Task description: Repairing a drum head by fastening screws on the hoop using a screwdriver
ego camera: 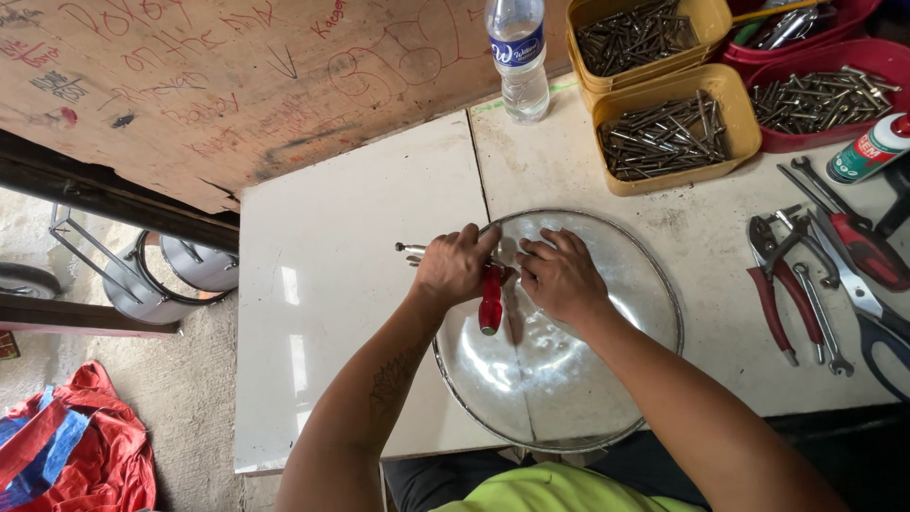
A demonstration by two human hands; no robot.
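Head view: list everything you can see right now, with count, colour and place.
Glass lid: one, clear with metal rim, table front centre.
Screwdriver: one, red handle, over the lid, in the left hand.
Water bottle: one, clear with blue label, table back.
Yellow tubs: two, full of grey bolts, back right.
Red trays: two, with metal parts, far right.
Spray can: one, white and green, right edge.
Pliers: one, red handles, right.
Spanners: a few, silver, right.
Table: one, white.
Left hand: gripping the screwdriver.
Right hand: on the lid's centre.
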